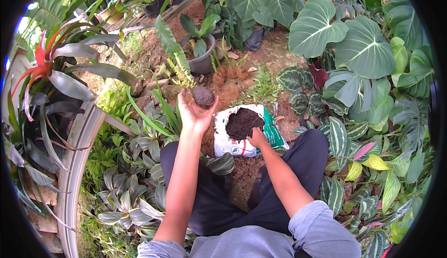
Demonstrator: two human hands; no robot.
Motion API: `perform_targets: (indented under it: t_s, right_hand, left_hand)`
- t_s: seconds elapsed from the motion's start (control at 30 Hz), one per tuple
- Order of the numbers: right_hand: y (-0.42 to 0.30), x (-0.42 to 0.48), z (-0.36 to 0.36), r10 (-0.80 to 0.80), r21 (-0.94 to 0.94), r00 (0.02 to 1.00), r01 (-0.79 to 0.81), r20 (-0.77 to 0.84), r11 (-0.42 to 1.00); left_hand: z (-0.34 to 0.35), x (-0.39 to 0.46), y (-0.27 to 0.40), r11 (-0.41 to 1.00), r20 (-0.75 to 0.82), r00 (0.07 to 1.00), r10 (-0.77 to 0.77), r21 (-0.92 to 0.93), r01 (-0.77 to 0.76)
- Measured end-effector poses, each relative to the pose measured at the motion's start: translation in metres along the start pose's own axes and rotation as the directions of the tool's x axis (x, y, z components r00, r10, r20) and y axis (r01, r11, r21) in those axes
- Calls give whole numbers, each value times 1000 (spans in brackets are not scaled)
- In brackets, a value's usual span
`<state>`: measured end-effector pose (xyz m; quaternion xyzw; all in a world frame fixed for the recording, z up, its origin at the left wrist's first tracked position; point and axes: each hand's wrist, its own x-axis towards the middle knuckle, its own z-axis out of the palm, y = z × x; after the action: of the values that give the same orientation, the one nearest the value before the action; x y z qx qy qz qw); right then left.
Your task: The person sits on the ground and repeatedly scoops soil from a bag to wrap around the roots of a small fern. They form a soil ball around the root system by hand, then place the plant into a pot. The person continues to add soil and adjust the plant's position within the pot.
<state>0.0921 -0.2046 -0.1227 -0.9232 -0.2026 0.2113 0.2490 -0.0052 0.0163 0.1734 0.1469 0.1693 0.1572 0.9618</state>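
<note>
On the raised palm of my left hand (pixel 197 115) rests a dark ball of soil (pixel 203 97), bound with thin strands, with a small yellow-green fern (pixel 181 74) growing out of it towards the upper left. My right hand (pixel 257 137) reaches into the lower right of the opening of a white and green plastic bag (pixel 223 146). Dark potting soil (pixel 244 121) fills the bag; my fingertips are partly hidden in it, so I cannot tell whether they grip any. Loose brown fibre (pixel 225 95) lies on the ground between the ball and the bag.
Several fibre-wrapped balls (pixel 230 72) with small shoots stand beyond the bag, near a grey pot (pixel 204 60) with a broad-leaved plant. A cut-looking fern frond (pixel 263 86) lies behind the bag. Dense foliage borders both sides; a curved metal rail (pixel 75 160) runs at left.
</note>
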Motion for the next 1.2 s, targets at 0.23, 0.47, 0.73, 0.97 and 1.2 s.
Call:
perform_targets:
  t_s: [0.23,0.47,0.73,0.97,1.2]
  right_hand:
    - [2,0,8,61,-49,996,-64,-63,997]
    - [9,21,16,115,-80,974,-133,-193,988]
    - [-2,44,22,206,-196,938,-266,-279,944]
    - [4,64,21,285,-156,890,-357,-355,921]
    - [-8,64,27,255,-207,870,-366,-423,907]
  left_hand:
    - [-2,-4,3,998,-35,998,56,42,-55]
    - [-1,-4,-1,995,-28,998,53,88,-50]
    - [4,-5,-4,989,-68,991,117,104,-109]
    - [8,-7,-5,991,-55,995,78,110,-71]
    - [10,-7,-5,992,-118,991,64,118,-50]
